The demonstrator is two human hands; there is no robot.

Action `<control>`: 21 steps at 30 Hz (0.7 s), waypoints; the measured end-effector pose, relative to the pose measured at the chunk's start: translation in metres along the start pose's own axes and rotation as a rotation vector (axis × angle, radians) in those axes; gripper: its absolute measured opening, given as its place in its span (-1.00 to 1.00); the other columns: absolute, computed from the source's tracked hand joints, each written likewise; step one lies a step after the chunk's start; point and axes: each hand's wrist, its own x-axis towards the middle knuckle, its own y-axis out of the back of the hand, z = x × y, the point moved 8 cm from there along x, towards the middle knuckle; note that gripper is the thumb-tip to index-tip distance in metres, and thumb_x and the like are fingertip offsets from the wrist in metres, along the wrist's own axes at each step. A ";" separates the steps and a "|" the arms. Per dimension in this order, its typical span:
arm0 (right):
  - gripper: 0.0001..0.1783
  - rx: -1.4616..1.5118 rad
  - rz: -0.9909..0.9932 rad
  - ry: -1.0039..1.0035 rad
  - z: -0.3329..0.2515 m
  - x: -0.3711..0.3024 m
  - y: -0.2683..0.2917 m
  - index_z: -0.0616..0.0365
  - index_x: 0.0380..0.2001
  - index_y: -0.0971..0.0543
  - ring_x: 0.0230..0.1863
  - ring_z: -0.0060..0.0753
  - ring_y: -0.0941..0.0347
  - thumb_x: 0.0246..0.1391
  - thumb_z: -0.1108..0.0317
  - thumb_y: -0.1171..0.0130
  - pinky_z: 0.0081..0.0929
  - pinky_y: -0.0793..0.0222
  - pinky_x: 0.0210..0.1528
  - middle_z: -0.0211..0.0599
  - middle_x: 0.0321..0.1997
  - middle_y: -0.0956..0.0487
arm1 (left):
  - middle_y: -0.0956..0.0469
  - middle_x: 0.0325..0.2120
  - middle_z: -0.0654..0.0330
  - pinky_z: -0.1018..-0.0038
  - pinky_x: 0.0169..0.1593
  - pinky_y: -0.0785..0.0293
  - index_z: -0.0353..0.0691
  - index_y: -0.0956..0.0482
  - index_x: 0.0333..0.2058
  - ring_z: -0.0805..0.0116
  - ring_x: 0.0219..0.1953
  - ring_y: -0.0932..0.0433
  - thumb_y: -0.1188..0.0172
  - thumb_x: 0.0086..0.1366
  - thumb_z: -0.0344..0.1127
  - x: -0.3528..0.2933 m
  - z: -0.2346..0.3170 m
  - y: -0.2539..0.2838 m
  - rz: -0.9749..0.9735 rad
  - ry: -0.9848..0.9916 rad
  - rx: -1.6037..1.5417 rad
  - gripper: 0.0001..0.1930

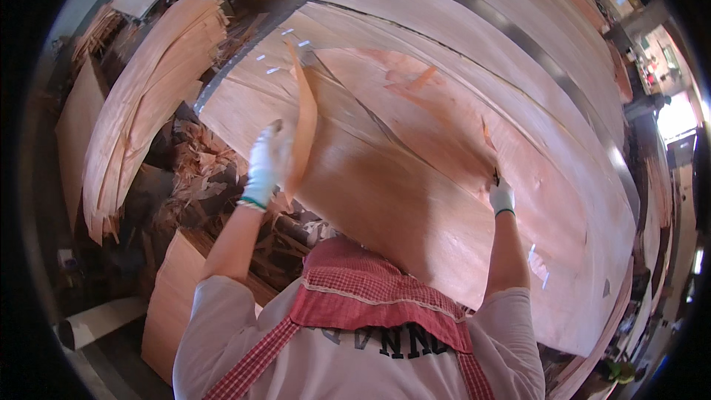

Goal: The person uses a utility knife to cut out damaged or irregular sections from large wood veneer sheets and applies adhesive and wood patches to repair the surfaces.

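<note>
My left hand [265, 164], in a white glove with a green cuff, is raised over the near left edge of a broad veneer sheet [355, 170]. A long, narrow, curved veneer strip [305, 122] stands right beside its palm. Motion smears the fingers, so whether they grip the strip is unclear. Farther right, my right hand [502, 196], gloved the same way, is closed around a small dark tool [496, 176] whose exact kind I cannot make out. The tool's end meets the sheet near a thin orange sliver [486, 132].
A thick stack of veneer [148, 96] leans at the left. Torn veneer scraps [200, 163] lie heaped below the sheet's left edge. Beyond the sheet runs a dark metal strip [511, 26]. Small white tape pieces [272, 70] dot the far left corner.
</note>
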 end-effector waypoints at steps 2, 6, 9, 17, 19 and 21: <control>-0.56 -0.019 -0.004 -0.003 0.003 0.005 0.001 0.05 0.02 -0.52 -0.03 0.21 -0.50 0.10 0.15 0.03 -0.02 -0.41 0.02 0.15 -0.09 -0.58 | -0.39 0.13 -0.19 0.22 0.22 -0.29 -0.39 -0.31 0.19 -0.09 0.16 -0.38 -0.28 0.19 -0.02 0.009 0.012 -0.020 0.160 0.142 -0.158 -0.28; -0.57 -0.026 -0.024 -0.012 0.008 0.008 -0.002 0.05 0.03 -0.52 -0.04 0.20 -0.50 0.07 0.23 0.01 -0.01 -0.41 0.01 0.14 -0.09 -0.58 | -0.54 -0.06 -0.17 0.20 0.08 -0.43 -0.34 -0.43 0.08 -0.12 0.01 -0.52 -0.27 0.18 -0.12 0.033 -0.013 -0.058 0.088 0.379 -0.159 -0.44; -0.58 -0.006 -0.014 -0.012 0.008 0.005 0.002 0.07 0.01 -0.52 -0.05 0.20 -0.50 0.08 0.23 0.00 0.01 -0.41 0.00 0.14 -0.10 -0.58 | -0.62 -0.22 -0.06 0.26 -0.05 -0.50 -0.33 -0.52 -0.04 0.01 -0.16 -0.60 -0.26 0.18 -0.23 0.035 -0.036 -0.075 0.003 0.461 -0.273 -0.59; -0.61 0.055 0.045 0.070 0.006 0.004 -0.004 0.14 -0.04 -0.52 -0.13 0.22 -0.52 0.07 0.23 -0.06 0.01 -0.43 -0.09 0.15 -0.20 -0.60 | -0.55 -0.41 0.34 0.59 -0.22 -0.41 -0.33 -0.54 -0.30 0.55 -0.36 -0.44 -0.19 0.23 -0.48 -0.017 -0.138 0.007 0.584 0.604 -0.768 -0.93; -0.62 0.297 -0.070 -0.077 0.003 0.002 -0.010 0.14 -0.05 -0.53 -0.16 0.20 -0.53 0.08 0.23 -0.06 -0.02 -0.44 -0.11 0.11 -0.24 -0.61 | -0.55 -0.41 0.34 0.60 -0.24 -0.41 -0.31 -0.57 -0.31 0.54 -0.36 -0.44 -0.19 0.21 -0.46 -0.049 -0.161 0.038 0.605 0.606 -0.680 -0.92; -0.63 0.119 0.124 0.091 0.036 0.019 -0.004 0.14 -0.05 -0.54 -0.18 0.16 -0.54 0.09 0.24 -0.08 -0.05 -0.46 -0.15 0.05 -0.24 -0.62 | -0.59 -0.31 0.26 0.55 -0.15 -0.44 -0.32 -0.59 -0.21 0.48 -0.31 -0.48 -0.18 0.21 -0.45 -0.059 -0.170 0.040 0.568 0.677 -0.691 -0.83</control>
